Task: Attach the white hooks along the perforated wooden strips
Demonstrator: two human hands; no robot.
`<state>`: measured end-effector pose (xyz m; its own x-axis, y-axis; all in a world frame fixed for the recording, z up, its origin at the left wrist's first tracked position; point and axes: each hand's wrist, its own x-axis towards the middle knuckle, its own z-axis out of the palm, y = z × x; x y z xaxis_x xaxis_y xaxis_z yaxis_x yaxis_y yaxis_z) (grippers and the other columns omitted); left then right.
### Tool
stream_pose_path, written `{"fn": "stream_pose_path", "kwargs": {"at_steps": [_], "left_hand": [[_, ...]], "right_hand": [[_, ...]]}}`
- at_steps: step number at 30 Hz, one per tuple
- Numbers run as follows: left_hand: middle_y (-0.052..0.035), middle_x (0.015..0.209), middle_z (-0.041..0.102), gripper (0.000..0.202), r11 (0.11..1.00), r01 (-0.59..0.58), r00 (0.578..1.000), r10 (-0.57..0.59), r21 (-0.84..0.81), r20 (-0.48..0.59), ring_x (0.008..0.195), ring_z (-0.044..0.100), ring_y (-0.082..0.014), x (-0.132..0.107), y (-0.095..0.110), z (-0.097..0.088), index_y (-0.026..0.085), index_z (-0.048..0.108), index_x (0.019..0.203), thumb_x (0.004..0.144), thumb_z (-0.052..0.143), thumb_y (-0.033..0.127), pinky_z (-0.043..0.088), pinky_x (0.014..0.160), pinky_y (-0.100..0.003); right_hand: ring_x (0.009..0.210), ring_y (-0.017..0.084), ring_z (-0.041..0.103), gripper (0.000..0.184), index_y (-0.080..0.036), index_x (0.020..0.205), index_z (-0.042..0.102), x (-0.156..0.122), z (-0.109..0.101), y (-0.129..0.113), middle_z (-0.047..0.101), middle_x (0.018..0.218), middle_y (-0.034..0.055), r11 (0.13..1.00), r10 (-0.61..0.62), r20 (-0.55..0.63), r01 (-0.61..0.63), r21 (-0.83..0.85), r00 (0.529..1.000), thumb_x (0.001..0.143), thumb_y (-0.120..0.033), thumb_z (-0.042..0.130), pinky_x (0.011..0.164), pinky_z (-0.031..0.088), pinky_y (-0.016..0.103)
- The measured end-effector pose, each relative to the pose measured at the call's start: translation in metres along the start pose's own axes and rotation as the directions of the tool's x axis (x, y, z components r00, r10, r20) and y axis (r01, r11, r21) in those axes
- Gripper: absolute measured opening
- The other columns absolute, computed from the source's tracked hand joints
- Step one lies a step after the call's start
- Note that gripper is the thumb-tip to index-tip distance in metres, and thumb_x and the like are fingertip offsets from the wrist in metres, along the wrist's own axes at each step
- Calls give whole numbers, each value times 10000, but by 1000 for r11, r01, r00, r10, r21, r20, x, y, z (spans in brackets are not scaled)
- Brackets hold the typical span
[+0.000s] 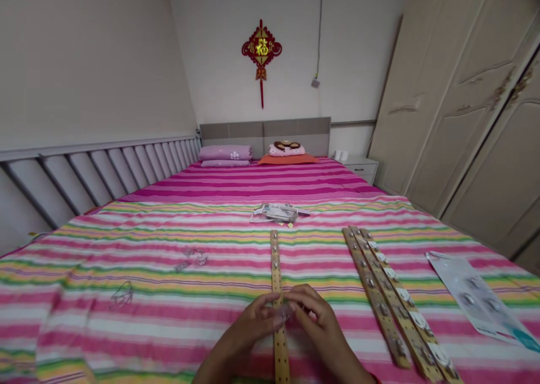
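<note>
My left hand (262, 315) and my right hand (313, 315) meet over a narrow wooden strip (277, 283) with rows of small holes. Between their fingertips is a small clear plastic piece (286, 313), partly covered by the fingers; its exact kind does not show. Both hands are closed on it. At the strip's far end sit a few small shiny metal fittings (275, 249). The strip lies lengthwise on a striped bedspread (189, 311), and its near part runs below my hands.
To the right lie wooden strips (373, 285) bearing metal fittings and white discs. Beyond them is a blister pack (476, 299). Clear plastic scraps (192, 258) and a crumpled clear piece (122, 295) lie left. Plastic packets (278, 212) lie ahead; a slatted rail (126, 167) borders the bed's left.
</note>
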<state>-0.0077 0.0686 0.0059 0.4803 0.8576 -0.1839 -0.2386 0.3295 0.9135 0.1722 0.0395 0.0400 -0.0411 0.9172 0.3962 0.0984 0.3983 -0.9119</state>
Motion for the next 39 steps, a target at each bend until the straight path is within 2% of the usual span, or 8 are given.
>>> {"fn": "stream_pose_path", "kwargs": {"at_steps": [5,8,11,14,19,24,32,39], "left_hand": [[-61,864,680,524,995,87,995,-84,53,-46,782,630,-167,2,13,0,198,660,1051,604,793,437,456,773,-301],[-61,837,672,457,985,141,990,-141,95,-1,716,600,-129,4,20,1,186,687,985,661,731,505,442,713,-255],[-68,820,671,433,978,159,985,-166,135,38,714,592,-128,7,22,0,170,706,931,676,711,520,432,706,-239],[-72,824,678,474,976,180,982,-186,122,43,676,584,-117,10,19,-3,173,702,967,690,678,556,430,687,-229],[-67,728,668,577,965,261,961,-258,16,-103,571,554,-101,20,15,-3,143,707,880,718,545,672,416,582,-209],[-16,694,658,435,997,-1,917,32,80,-397,648,581,-120,37,7,-6,156,689,787,572,749,530,452,617,-219],[-12,655,670,453,995,-95,857,95,26,-506,601,604,-122,67,-11,-13,139,663,812,428,819,321,475,607,-240],[10,539,605,233,974,-112,824,202,199,-529,525,556,-130,87,-15,-17,155,609,671,494,711,268,431,537,-247]], "right_hand": [[768,200,612,166,-236,783,749,1,5,13,670,796,59,1000,-3,39,4,-5,999,794,-359,638,697,483,296],[640,167,565,196,-215,819,735,1,7,23,642,715,33,995,95,-16,-95,19,995,756,-388,668,590,451,266],[645,163,550,248,-202,839,735,3,7,27,626,706,27,988,143,-13,-142,55,990,743,-422,672,595,438,261],[624,154,538,260,-186,686,703,7,5,25,600,650,14,976,180,30,-182,118,983,710,-445,698,589,422,256],[507,104,470,331,-177,598,607,15,8,32,548,527,-36,904,316,75,-324,280,946,641,-473,748,515,375,224],[347,69,381,369,-174,575,571,24,22,58,483,392,-67,834,448,6,-421,357,894,617,-496,747,390,285,206],[313,91,460,321,-172,591,579,35,35,87,545,359,-43,790,534,-118,-444,424,838,573,-438,757,355,364,205],[287,82,404,250,-196,545,529,47,33,100,494,321,-68,832,523,-178,-453,322,834,590,-377,696,329,309,198]]}}
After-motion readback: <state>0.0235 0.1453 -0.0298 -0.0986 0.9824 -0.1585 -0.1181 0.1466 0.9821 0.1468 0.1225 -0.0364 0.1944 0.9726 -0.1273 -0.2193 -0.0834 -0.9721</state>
